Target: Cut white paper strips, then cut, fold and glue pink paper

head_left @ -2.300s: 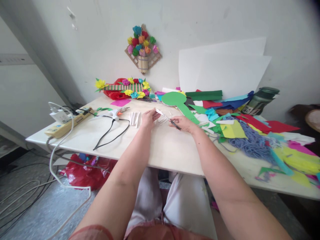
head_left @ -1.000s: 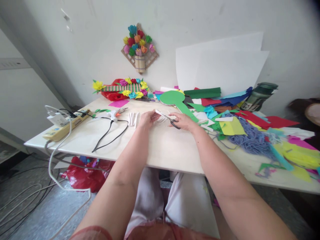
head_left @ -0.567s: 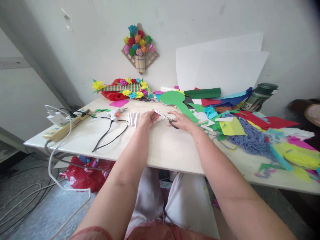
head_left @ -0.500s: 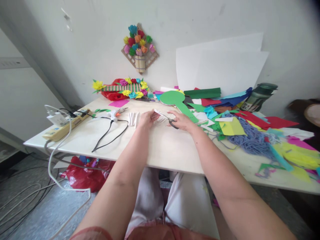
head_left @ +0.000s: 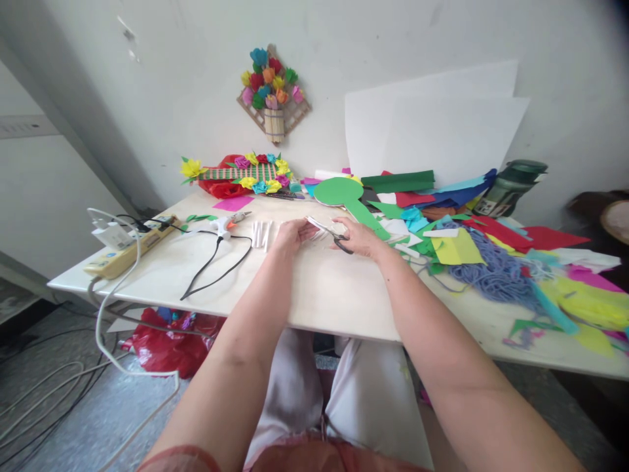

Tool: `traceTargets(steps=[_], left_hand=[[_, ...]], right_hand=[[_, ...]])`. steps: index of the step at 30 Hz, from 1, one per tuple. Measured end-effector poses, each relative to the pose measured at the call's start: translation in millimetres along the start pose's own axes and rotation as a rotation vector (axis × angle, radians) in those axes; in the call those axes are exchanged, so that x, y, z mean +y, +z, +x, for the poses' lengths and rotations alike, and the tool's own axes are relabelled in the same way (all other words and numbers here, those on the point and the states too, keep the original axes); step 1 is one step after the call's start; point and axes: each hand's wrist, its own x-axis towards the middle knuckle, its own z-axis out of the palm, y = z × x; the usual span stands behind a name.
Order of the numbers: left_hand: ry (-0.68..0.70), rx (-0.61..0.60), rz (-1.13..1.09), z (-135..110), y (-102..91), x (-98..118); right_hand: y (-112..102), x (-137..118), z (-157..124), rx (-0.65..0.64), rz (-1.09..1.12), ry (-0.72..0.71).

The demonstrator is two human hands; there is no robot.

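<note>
My right hand (head_left: pixel 358 238) grips a pair of scissors (head_left: pixel 340 244) by its dark handles, the blades pointing left toward my other hand. At the blade tips, my left hand (head_left: pixel 293 233) has its fingers closed round a small white strip (head_left: pixel 312 223), partly hidden by the fingers. Thin white pieces lie on the table just under the scissors. Left of my left hand, several short white rolls (head_left: pixel 262 236) lie side by side. Behind both hands rests a green paper shape (head_left: pixel 339 191) with a round head and a long stem.
A hot glue gun (head_left: pixel 223 226) with a black cord lies on the left, near a power strip (head_left: pixel 130 246). Coloured paper, blue-grey yarn (head_left: pixel 491 265) and a dark green bottle (head_left: pixel 511 189) crowd the right. A flower-decorated guitar shape (head_left: pixel 240 172) sits at the back.
The scissors have tilted slightly, with the blades a little lower beside the white strip. Both hands remain in almost the same place.
</note>
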Motion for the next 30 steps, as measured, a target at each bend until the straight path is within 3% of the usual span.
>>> traceTargets(steps=[30], left_hand=[[-0.038, 0.050, -0.063, 2.4, -2.2, 2.1]], right_hand=[[5.1, -2.3, 0.2, -0.004, 0.105, -0.046]])
